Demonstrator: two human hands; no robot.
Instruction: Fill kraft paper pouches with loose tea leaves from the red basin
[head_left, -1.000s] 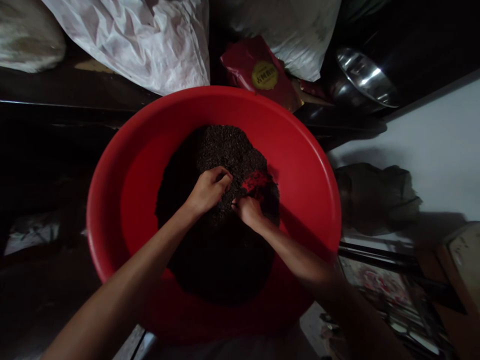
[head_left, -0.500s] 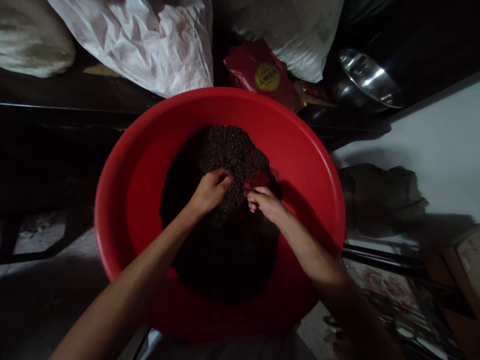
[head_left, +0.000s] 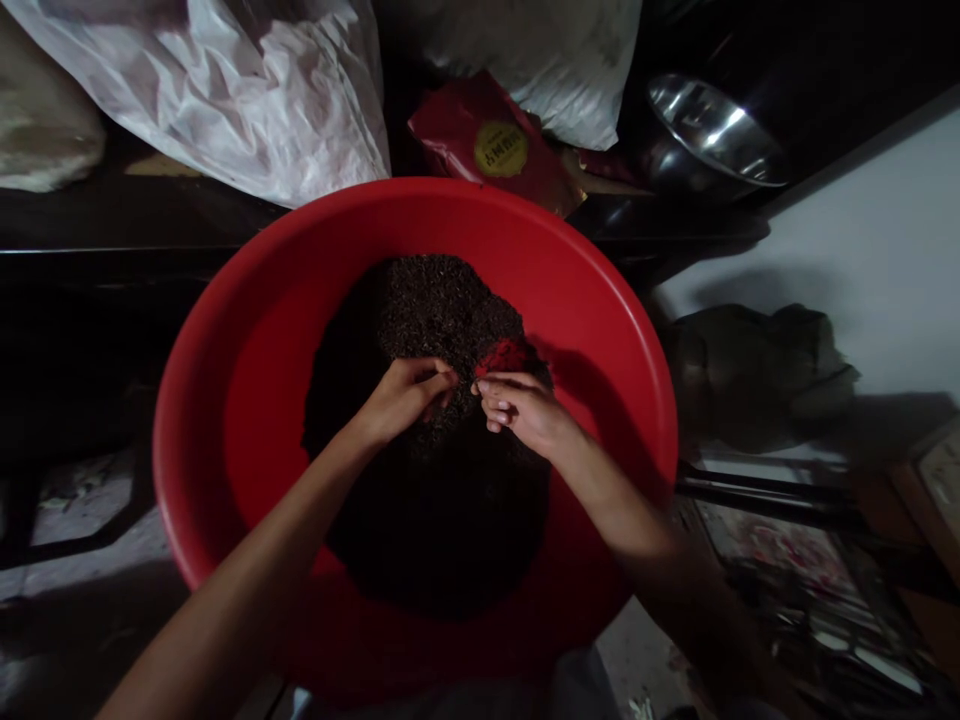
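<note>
A wide red basin (head_left: 247, 270) holds a heap of dark, loose, leaf-like material (head_left: 431, 305). My left hand (head_left: 416, 393) is over the heap with its fingers bent together; anything between the fingertips is too small to make out. Close to its right, my right hand (head_left: 514, 405) has its fingers closed in a pinch. Whatever it may grip is hidden too. A small red object (head_left: 504, 355), partly covered with dark bits, lies on the heap just beyond my right fingers. The near part of the heap is in deep shadow.
Behind the basin, a dark shelf (head_left: 112, 225) carries a white sack (head_left: 300, 90), a dark red packet (head_left: 457, 125) with a yellow label, and a shiny metal bowl (head_left: 720, 130). A dark bundle (head_left: 765, 375) sits at the right by the pale wall.
The view has shifted, so the basin and shelf items appear further left. My two hands are slightly nearer each other, and my left fingers stretch further toward the right hand.
</note>
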